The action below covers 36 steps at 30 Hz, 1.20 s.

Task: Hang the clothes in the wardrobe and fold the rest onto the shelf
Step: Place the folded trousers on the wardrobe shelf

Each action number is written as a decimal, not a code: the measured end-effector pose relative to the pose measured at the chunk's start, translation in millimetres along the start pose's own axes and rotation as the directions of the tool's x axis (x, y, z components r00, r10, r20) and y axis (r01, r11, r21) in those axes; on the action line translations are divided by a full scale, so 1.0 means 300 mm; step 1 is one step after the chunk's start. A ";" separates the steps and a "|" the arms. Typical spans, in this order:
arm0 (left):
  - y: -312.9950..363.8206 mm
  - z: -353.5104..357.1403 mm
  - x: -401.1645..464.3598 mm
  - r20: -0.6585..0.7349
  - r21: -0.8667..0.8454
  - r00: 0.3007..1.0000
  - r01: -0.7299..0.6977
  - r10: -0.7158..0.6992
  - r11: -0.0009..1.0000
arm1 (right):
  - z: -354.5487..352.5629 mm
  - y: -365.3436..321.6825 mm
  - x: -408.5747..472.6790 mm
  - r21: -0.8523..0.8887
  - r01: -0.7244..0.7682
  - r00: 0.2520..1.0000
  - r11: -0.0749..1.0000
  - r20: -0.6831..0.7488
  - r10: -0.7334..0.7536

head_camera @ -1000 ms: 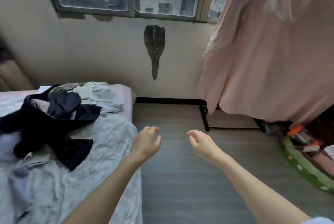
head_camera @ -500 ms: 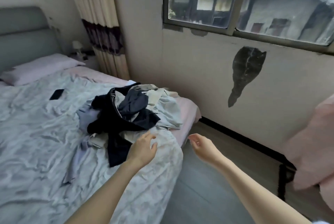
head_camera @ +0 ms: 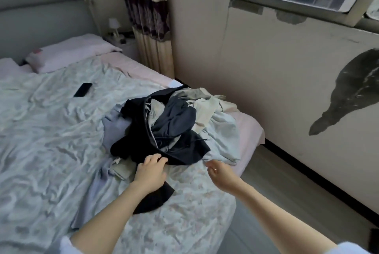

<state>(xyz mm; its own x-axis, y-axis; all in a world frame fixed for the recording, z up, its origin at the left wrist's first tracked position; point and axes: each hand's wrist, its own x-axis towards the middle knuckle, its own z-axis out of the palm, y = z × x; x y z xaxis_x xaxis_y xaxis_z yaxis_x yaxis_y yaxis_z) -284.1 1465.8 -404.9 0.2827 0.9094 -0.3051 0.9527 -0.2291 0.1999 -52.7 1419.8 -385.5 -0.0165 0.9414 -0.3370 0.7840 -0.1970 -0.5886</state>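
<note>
Dark navy garment (head_camera: pixel 164 143) sprawled across the mixed pile of clothes (head_camera: pixel 205 114) at centre frame, heaped near the right edge of the bed (head_camera: pixel 51 151), with grey, beige and pale blue pieces tangled beneath and around. Left hand (head_camera: pixel 150 172) at lower centre, palm down, fingertips (head_camera: pixel 156 158) curled onto the near hem of the navy fabric, apparently gripping, though blurred. Right hand (head_camera: pixel 218 172) just right of that, loosely open with fingers relaxed, holding nothing, hovering beside the pale blue cloth (head_camera: pixel 223 141) over the bed's edge. Black phone (head_camera: pixel 83 92) lying flat on the rumpled quilt, upper left of the pile. Pillow (head_camera: pixel 69 53) and grey headboard (head_camera: pixel 41 12) in the upper left. Striped curtain (head_camera: pixel 149 22) hanging at top centre.
</note>
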 end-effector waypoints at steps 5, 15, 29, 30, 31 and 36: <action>-0.127 0.015 0.265 0.074 0.291 0.997 -0.028 0.006 0.956 | 0.031 -0.066 0.274 -0.036 -0.003 0.998 0.999 0.056 0.005; -0.243 0.052 0.495 0.032 0.461 0.964 -0.248 0.264 0.852 | 0.173 -0.073 0.517 -0.005 -0.123 0.972 0.992 0.201 0.121; -0.053 -0.405 0.472 -0.446 -0.637 0.894 -0.348 0.040 0.688 | -0.024 -0.297 0.568 0.240 0.221 0.972 0.945 -0.138 -0.192; -0.030 -0.412 0.456 -0.472 -0.627 0.881 -0.368 0.041 0.687 | -0.045 -0.294 0.550 0.186 0.214 0.973 0.959 -0.123 -0.194; -0.010 -0.415 0.444 -0.496 -0.616 0.867 -0.390 0.048 0.684 | -0.062 -0.286 0.539 0.159 0.209 0.975 0.965 -0.104 -0.195; 0.117 -0.363 0.361 -0.459 -0.584 0.842 -0.526 0.282 0.618 | -0.152 -0.181 0.446 0.620 -0.093 0.995 0.779 0.030 0.095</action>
<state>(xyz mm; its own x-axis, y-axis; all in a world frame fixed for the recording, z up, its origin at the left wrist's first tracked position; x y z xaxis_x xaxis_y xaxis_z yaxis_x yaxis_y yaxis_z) -232.1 1594.1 -329.5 0.4558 0.8606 0.2271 0.3747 -0.4170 0.8281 -69.1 1568.8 -365.2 0.0389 0.9097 -0.4134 0.2277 -0.4109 -0.8828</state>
